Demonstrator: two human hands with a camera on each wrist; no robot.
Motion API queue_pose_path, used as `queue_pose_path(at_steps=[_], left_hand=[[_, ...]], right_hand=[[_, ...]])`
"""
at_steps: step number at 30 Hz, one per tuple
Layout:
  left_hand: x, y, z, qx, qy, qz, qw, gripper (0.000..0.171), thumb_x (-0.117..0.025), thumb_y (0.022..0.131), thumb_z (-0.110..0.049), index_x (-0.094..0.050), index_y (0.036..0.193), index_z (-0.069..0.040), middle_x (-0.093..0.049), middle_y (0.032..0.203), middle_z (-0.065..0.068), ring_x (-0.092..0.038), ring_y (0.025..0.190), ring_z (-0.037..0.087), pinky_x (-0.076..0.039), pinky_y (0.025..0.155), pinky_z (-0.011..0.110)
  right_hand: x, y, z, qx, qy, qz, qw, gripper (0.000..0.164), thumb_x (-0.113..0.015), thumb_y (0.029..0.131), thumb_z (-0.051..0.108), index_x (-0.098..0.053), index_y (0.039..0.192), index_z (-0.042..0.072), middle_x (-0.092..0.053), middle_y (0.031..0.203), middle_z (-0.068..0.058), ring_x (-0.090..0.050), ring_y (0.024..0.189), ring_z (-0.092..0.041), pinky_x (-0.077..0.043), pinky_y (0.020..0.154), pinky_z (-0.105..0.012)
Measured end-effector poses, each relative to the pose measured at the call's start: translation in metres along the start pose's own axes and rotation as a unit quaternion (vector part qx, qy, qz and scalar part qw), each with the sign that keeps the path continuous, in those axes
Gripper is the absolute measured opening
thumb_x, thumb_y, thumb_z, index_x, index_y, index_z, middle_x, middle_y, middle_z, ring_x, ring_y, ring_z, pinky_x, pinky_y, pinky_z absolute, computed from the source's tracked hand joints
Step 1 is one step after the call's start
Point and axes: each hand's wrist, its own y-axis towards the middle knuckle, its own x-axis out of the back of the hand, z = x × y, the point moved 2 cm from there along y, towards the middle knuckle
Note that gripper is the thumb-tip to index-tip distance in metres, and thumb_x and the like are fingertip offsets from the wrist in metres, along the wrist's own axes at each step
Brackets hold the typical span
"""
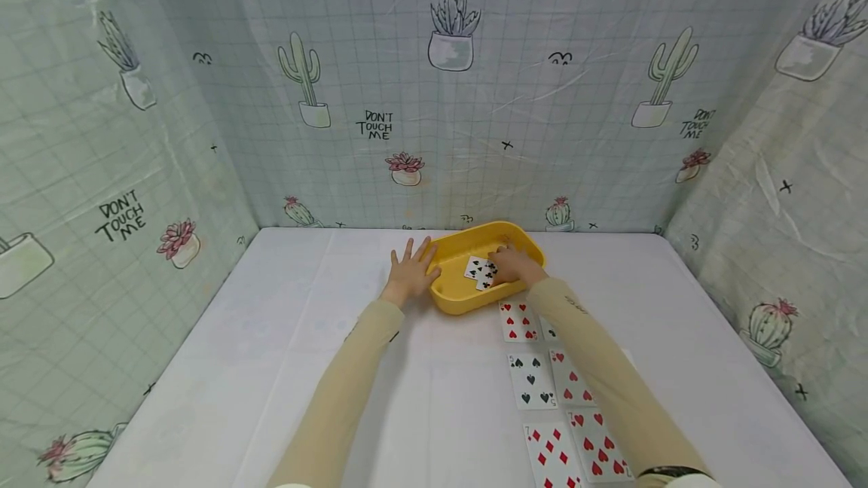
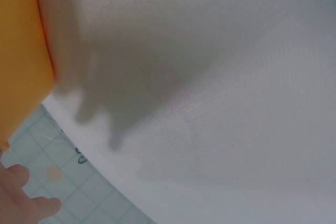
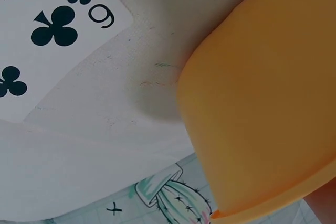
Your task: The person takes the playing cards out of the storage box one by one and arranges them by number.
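A yellow tray (image 1: 447, 306) stands near the table's far edge, with a few black-suited playing cards (image 1: 473, 267) lying in it. At its left end is my left hand (image 1: 407, 276), fingers spread, the thumb right at the rim. The left wrist view shows only some fingertips (image 2: 39, 208) beside the yellow wall. My right hand (image 1: 515, 266) reaches over the near rim into the tray, its fingers down at the cards there. Whether these fingers pinch a card I cannot tell. The right wrist view is mostly filled by the tray's outer wall (image 3: 262, 93).
Face-up cards lie in rows on the white table (image 1: 271, 367), right of centre: hearts (image 1: 518, 322), five of spades (image 1: 531, 380), seven of diamonds (image 1: 551, 454) and others. My right sleeve (image 1: 603, 367) covers some. A clubs card (image 3: 58, 30) lies near the tray. Patterned cloth (image 1: 502, 96) hangs behind.
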Motion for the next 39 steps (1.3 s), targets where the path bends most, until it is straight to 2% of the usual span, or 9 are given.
queue_pose_path(at_steps=[14,23,30,35,39], left_hand=[[-0.001,0.003,0.0,0.003,0.006,-0.006,1.0,0.058,-0.029,0.094,-0.046,-0.01,0.145,-0.023,-0.002,0.152,-0.004,0.001,0.139,0.031,-0.01,0.106,0.061],[0.0,0.001,-0.001,0.001,0.0,-0.001,1.0,0.058,-0.029,0.095,-0.045,-0.011,0.145,-0.022,-0.004,0.152,-0.002,0.001,0.139,0.032,-0.009,0.106,0.061],[0.0,0.0,-0.002,0.0,-0.002,-0.007,1.0,0.058,-0.03,0.094,-0.045,-0.013,0.145,-0.021,-0.007,0.152,-0.001,-0.002,0.139,0.033,-0.012,0.105,0.062],[-0.001,0.001,-0.001,0.005,0.003,-0.002,1.0,0.058,-0.029,0.094,-0.046,-0.011,0.145,-0.022,-0.004,0.152,-0.003,0.001,0.139,0.032,-0.011,0.105,0.061],[-0.003,0.002,0.001,0.005,0.005,-0.003,1.0,0.058,-0.028,0.094,-0.046,-0.011,0.145,-0.023,-0.003,0.152,-0.004,0.001,0.139,0.031,-0.01,0.106,0.061]], right_hand=[[0.0,0.002,0.0,0.004,-0.004,-0.02,1.0,0.066,-0.067,0.078,0.033,-0.041,0.133,0.007,-0.032,0.139,-0.017,-0.026,0.13,-0.034,-0.019,0.106,-0.056],[0.004,-0.004,0.001,0.011,0.027,-0.04,0.999,0.073,-0.07,0.075,0.03,-0.037,0.136,0.007,-0.025,0.142,-0.014,-0.019,0.132,-0.036,-0.01,0.105,-0.062],[0.01,-0.011,0.002,0.007,0.024,-0.047,0.999,0.083,-0.073,0.07,0.037,-0.034,0.137,0.007,-0.022,0.143,-0.019,-0.018,0.131,-0.038,-0.011,0.106,-0.06],[0.016,-0.017,0.005,0.009,0.022,-0.047,0.999,0.084,-0.072,0.071,0.04,-0.032,0.138,0.008,-0.021,0.145,-0.019,-0.019,0.132,-0.036,-0.016,0.108,-0.054],[0.02,-0.023,0.006,0.021,0.009,-0.057,0.998,0.087,-0.071,0.07,0.045,-0.031,0.138,0.008,-0.022,0.144,-0.02,-0.018,0.132,-0.037,-0.018,0.107,-0.055]])
